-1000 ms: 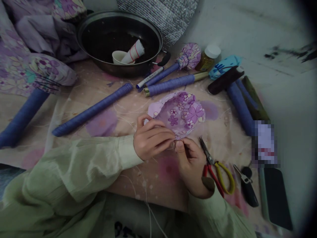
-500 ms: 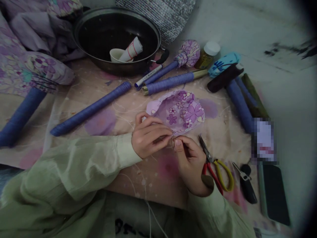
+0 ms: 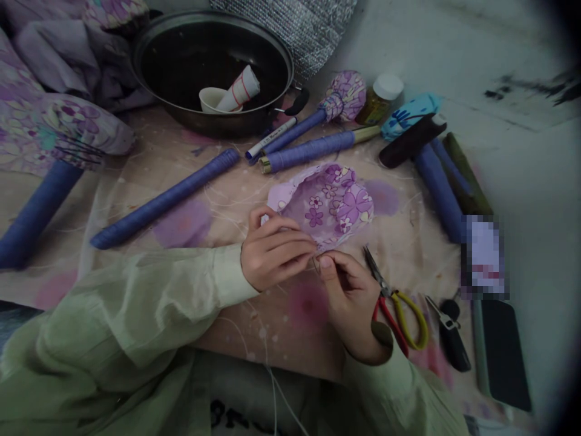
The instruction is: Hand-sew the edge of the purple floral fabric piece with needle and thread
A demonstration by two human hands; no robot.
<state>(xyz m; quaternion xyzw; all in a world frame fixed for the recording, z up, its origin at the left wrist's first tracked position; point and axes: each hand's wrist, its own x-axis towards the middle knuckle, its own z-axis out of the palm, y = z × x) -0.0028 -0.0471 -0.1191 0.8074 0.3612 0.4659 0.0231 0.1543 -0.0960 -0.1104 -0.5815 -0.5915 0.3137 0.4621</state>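
A piece of purple floral fabric (image 3: 333, 203), shaped like a shallow pouch with a curled edge, lies in the middle of the table. My left hand (image 3: 276, 251) is closed on its near edge, thumb hidden and fingers bent together. Right beside those fingertips, my right hand (image 3: 347, 287) pinches with thumb and forefinger at the same edge. A thin, dark, needle-like piece (image 3: 316, 262) shows at the pinch; its full length is hidden. Red and yellow handled pliers (image 3: 385, 290) lie just right of my right hand.
Blue-wrapped rods (image 3: 170, 197) lie around the cloth-covered table. Behind stands a black wok (image 3: 158, 103) holding a white cup (image 3: 209, 100). Farther right are a jar (image 3: 384, 97), a dark bottle (image 3: 411, 142), thread snips (image 3: 449, 330) and a phone (image 3: 503, 351). Loose white thread (image 3: 275, 387) hangs at the front edge.
Hardly anything differs. My right fingertips have shifted slightly at the fabric's edge, and the whole view has moved a little.
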